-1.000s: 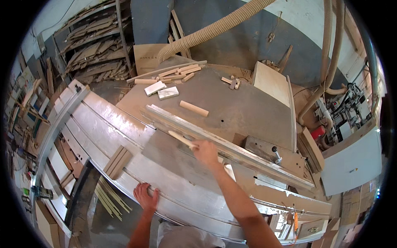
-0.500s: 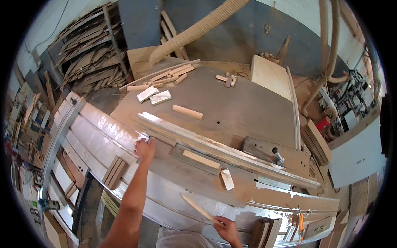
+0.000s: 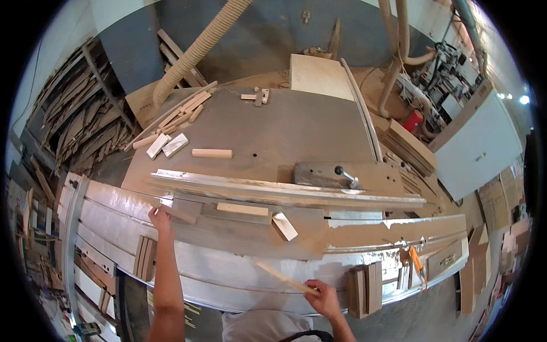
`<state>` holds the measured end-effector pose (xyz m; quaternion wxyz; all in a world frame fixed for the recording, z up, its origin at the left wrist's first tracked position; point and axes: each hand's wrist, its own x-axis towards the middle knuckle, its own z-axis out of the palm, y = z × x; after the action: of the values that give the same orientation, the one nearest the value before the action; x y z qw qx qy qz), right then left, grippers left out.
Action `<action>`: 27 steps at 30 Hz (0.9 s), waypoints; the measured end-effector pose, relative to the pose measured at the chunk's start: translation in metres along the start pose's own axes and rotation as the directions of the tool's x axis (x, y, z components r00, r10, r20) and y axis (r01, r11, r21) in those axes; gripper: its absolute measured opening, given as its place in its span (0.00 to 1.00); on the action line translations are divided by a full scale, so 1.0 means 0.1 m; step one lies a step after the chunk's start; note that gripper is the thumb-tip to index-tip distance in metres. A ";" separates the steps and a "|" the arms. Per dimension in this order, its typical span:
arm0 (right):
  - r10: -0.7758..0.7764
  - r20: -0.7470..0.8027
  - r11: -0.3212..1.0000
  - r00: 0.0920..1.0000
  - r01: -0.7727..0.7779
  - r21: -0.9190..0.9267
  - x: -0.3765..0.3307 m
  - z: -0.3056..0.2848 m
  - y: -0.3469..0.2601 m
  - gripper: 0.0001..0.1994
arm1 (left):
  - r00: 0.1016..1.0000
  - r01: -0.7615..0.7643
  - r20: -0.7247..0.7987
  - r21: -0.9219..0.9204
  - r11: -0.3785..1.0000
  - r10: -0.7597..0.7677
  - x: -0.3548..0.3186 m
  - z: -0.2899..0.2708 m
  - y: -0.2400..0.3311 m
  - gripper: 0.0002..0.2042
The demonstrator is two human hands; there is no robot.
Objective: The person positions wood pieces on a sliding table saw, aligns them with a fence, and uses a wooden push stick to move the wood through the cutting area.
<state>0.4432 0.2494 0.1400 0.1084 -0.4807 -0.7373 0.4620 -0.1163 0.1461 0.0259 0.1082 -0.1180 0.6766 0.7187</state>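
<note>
My left hand (image 3: 160, 219) reaches to the far side of the metal sliding table (image 3: 213, 259). Its fingers close on the left end of a brown wooden strip (image 3: 182, 215), low over the surface; the grip itself is partly hidden. Close to my body, my right hand (image 3: 323, 297) grips a thin, pale wooden stick (image 3: 282, 276) that points away to the left. Between the hands and the long metal fence (image 3: 273, 190) lie a light wooden strip (image 3: 242, 210) on a grey plate and a pale block (image 3: 285, 226) set at an angle.
Stacked wooden blocks (image 3: 364, 289) stand by my right hand, others (image 3: 145, 258) by my left forearm. Beyond the fence are a round wooden piece (image 3: 212, 153), white-faced blocks (image 3: 175, 145) and a clamp handle (image 3: 346, 175). An orange tool (image 3: 417, 262) lies at right; a ribbed hose (image 3: 199, 48) hangs behind.
My view has swung to the right, so the bench appears farther left. The left hand stays near the fence's left end, with the brown strip now beside its fingers. The right hand keeps the stick.
</note>
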 end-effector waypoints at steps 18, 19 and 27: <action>0.123 -0.336 0.947 0.934 -0.009 0.321 -0.50 -0.52 0.11 0.12 | -0.070 -0.955 0.982 -0.015 0.297 -0.176 -3.17 2.34 -0.40 0.22; 0.147 -0.372 0.929 0.916 0.001 0.369 -0.50 -0.51 0.15 0.12 | -0.071 -0.958 0.985 -0.024 0.286 -0.154 -3.24 2.46 -0.49 0.21; 0.112 -0.485 0.955 0.867 0.041 0.294 -0.25 -0.40 0.20 0.13 | -0.121 -0.966 0.978 -0.155 0.206 0.171 -3.20 2.42 -0.94 0.21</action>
<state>0.4920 0.2546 0.1533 0.3558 -0.5754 -0.5982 0.4295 0.2107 0.3949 0.0519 0.1022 0.7130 0.6386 0.2707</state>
